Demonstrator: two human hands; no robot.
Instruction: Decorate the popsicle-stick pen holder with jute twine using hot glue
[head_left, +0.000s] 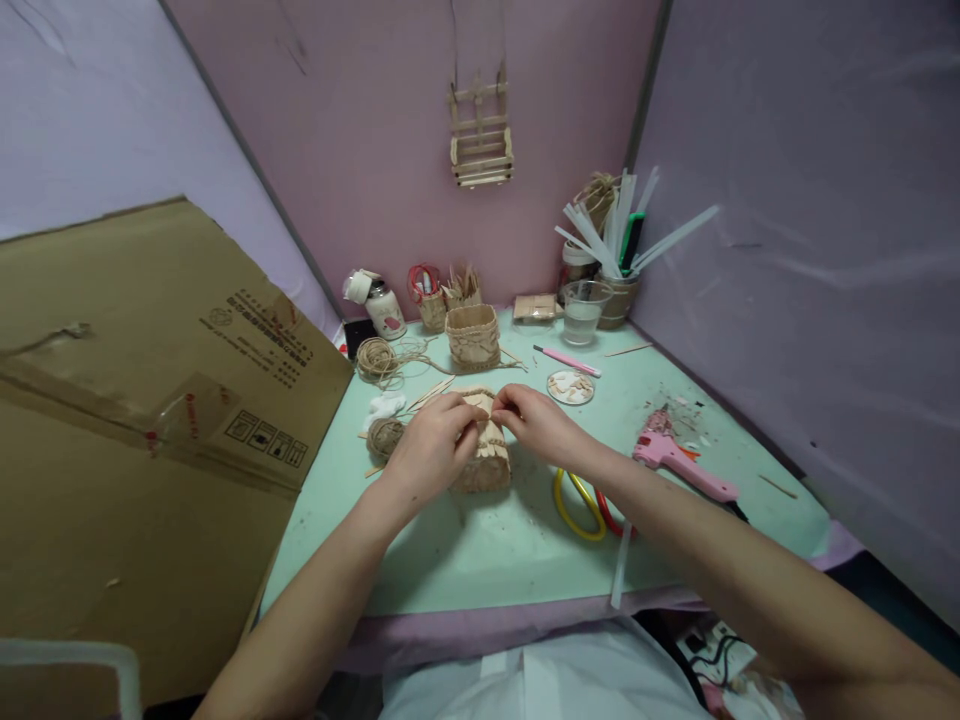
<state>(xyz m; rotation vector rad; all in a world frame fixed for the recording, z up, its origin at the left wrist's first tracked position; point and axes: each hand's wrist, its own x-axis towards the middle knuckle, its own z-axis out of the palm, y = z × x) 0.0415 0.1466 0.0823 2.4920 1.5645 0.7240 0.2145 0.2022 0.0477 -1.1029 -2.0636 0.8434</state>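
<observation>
A small pale wooden craft box, trimmed with twisted twine, lies on the green table in front of me. Over its top, my left hand comes from the left with thumb and fingers pinched together. From the other side my right hand pinches near the same spot, its fingertips touching the twine trim. Whatever sits between the fingertips is too small to make out. Left of my left hand rests a ball of twine. Scissors with yellow and red handles lie partly beneath my right forearm.
A pink glue gun lies at the right among scraps. Behind the hands stand a woven-looking box, loose twine, a pink pen-like tool, a dish of chips and a clear cup. A large cardboard sheet borders the left.
</observation>
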